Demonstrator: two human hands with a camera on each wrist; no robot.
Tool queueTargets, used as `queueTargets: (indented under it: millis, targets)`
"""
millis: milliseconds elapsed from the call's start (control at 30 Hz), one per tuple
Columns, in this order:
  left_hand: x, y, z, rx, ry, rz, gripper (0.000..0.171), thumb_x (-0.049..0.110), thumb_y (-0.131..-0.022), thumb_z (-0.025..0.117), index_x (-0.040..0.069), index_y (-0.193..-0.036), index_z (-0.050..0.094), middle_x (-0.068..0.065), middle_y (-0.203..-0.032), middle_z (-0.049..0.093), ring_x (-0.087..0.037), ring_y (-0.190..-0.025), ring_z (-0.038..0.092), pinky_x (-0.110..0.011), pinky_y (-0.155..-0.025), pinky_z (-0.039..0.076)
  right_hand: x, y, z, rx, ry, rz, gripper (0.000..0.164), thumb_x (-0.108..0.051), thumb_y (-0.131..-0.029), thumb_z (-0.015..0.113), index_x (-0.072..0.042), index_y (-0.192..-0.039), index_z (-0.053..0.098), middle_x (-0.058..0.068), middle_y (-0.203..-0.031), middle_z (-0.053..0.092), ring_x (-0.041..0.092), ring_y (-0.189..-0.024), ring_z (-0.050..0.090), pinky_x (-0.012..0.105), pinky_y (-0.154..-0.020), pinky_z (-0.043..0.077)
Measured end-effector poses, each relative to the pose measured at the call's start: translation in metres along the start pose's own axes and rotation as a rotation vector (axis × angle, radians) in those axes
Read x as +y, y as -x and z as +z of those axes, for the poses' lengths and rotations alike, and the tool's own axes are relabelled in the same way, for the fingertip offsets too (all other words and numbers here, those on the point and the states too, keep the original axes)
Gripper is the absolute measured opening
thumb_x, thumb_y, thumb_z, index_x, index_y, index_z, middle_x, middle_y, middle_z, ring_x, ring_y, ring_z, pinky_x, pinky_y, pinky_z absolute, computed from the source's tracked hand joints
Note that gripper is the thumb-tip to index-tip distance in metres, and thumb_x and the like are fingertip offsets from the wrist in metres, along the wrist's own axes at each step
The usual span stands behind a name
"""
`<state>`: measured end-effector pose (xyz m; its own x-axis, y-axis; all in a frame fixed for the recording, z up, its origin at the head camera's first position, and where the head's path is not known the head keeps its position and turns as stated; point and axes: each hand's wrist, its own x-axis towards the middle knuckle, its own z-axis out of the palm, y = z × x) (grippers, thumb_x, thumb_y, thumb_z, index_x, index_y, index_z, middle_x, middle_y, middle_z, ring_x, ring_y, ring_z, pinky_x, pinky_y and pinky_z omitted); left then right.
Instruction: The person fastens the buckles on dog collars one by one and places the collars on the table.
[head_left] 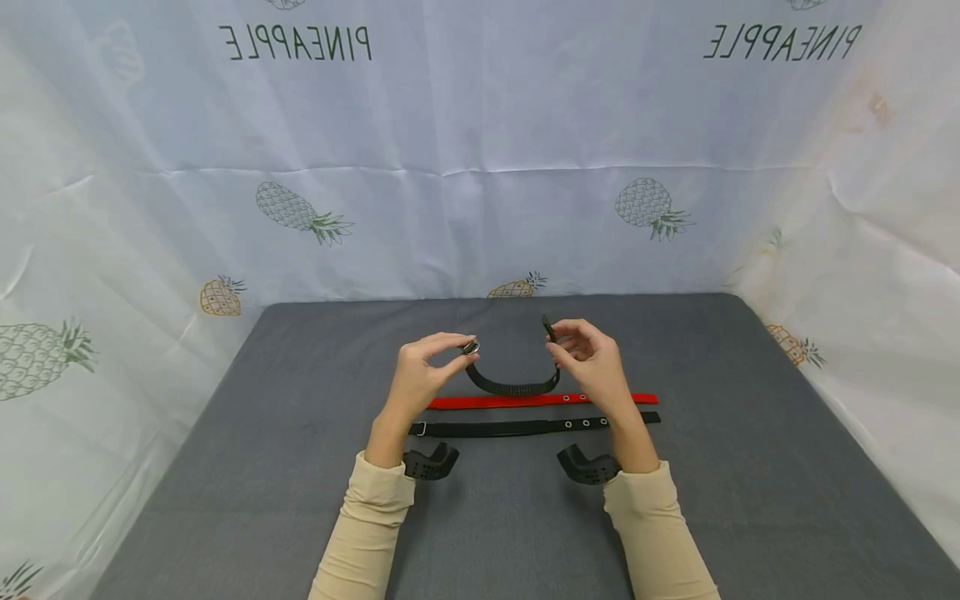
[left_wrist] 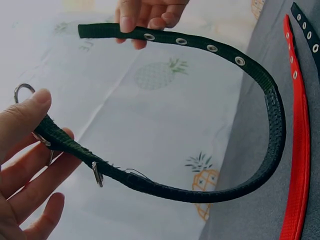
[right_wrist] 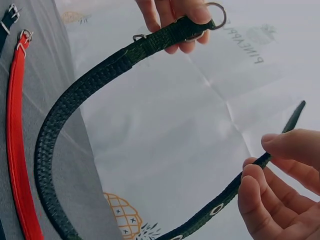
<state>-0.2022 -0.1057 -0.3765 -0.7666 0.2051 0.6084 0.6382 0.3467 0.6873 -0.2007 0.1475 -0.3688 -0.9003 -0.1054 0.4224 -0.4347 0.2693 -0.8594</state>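
Note:
A dark green pet collar (head_left: 513,389) hangs in a U above the table, held at both ends. My left hand (head_left: 422,371) pinches its buckle end between thumb and fingers; a metal ring (left_wrist: 23,92) sticks out past the thumb in the left wrist view. My right hand (head_left: 592,362) pinches the strap near its plain tip, beside the metal eyelets (left_wrist: 181,41). Just below lies a red collar (head_left: 502,402) on the table, and nearer me a black collar (head_left: 487,430); both stretch left to right, partly hidden by my hands and wrists.
The grey table (head_left: 300,467) runs back to a white curtain (head_left: 465,100) printed with pineapples, which also hangs on both sides. Black wrist mounts (head_left: 432,462) jut inward from each wrist above the table.

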Motion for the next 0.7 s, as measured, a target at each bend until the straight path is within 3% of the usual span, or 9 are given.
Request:
queueTargets:
  millis: [400, 700]
  targets:
    - [0.005, 0.001, -0.004, -0.164, 0.004, 0.033, 0.03, 0.001, -0.083, 0.071, -0.002, -0.113, 0.07, -0.018, -0.106, 0.072, -0.029, -0.095, 0.069, -0.045, -0.086, 0.056, -0.006, 0.003, 0.004, -0.036, 0.056, -0.01, 0.023, 0.0, -0.087, 0.067, 0.004, -0.109, 0.065, 0.024, -0.087, 0.067, 0.005, -0.065, 0.059, 0.023, -0.06, 0.052]
    - [0.011, 0.003, 0.0, -0.145, 0.075, 0.094, 0.029, -0.002, -0.084, 0.068, -0.004, -0.113, 0.069, -0.018, -0.1, 0.072, -0.023, -0.085, 0.066, -0.024, -0.073, 0.056, -0.016, 0.008, 0.007, -0.09, 0.049, -0.052, 0.022, 0.001, -0.087, 0.067, 0.005, -0.109, 0.065, 0.025, -0.09, 0.065, 0.002, -0.066, 0.057, 0.022, -0.059, 0.051]
